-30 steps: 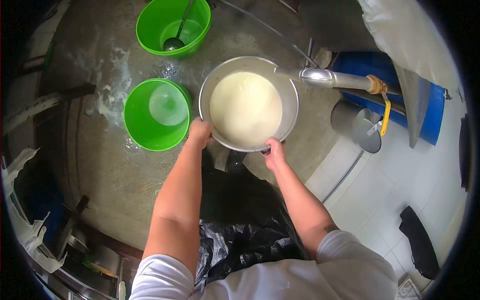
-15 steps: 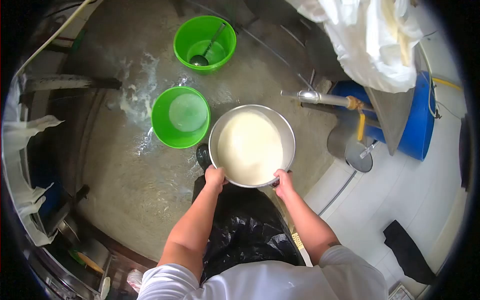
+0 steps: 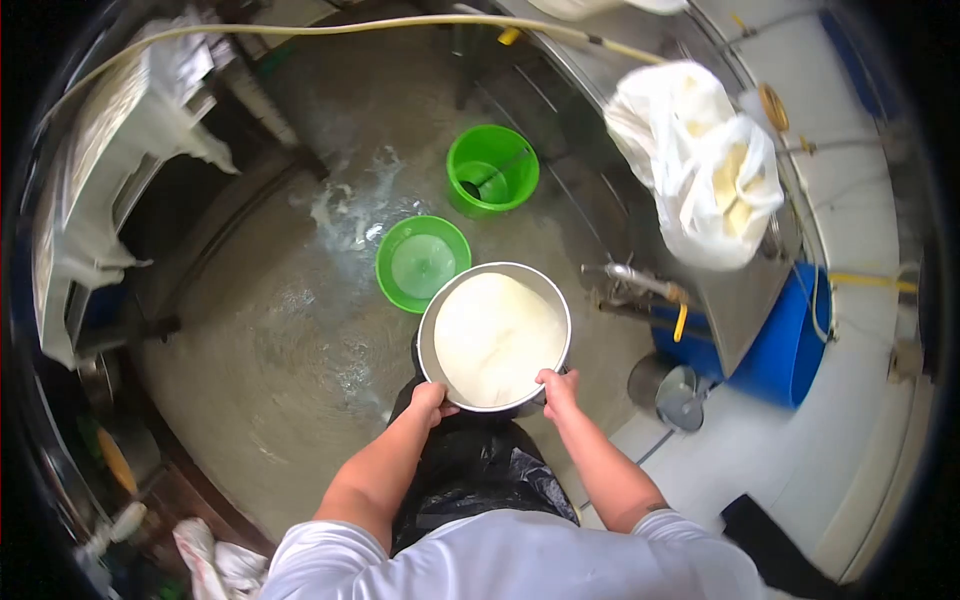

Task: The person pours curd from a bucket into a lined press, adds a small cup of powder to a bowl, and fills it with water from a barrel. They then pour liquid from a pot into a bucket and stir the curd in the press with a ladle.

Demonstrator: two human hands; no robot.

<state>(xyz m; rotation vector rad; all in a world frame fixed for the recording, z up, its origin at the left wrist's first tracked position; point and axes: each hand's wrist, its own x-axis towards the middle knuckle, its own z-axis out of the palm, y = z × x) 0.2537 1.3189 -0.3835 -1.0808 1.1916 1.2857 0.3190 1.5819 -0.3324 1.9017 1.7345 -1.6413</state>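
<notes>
Directions from pot. Pot (image 3: pixel 546 284): silver-grey; contents (image 3: pixel 498 340) cream-white. Near tub (image 3: pixel 384 262), 10–11 o'clock: bright green, holding translucent whitish liquid (image 3: pixel 422 266). Far tub (image 3: pixel 490 142), 12: same green. Bag (image 3: pixel 690 150), 2: white, pale-yellow patches. Barrel (image 3: pixel 772 345), 3: blue. Valve handle (image 3: pixel 681 322), 3: yellow. Floor (image 3: pixel 270 390): grey-brown, whitish streaks at 10–11. Apron (image 3: pixel 480 470), 6: glossy black. Shirt (image 3: pixel 520 555), 6: plain white.

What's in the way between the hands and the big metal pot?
Nothing that shows: the left hand and right hand already hold the metal pot at the edge nearest the person.
</notes>
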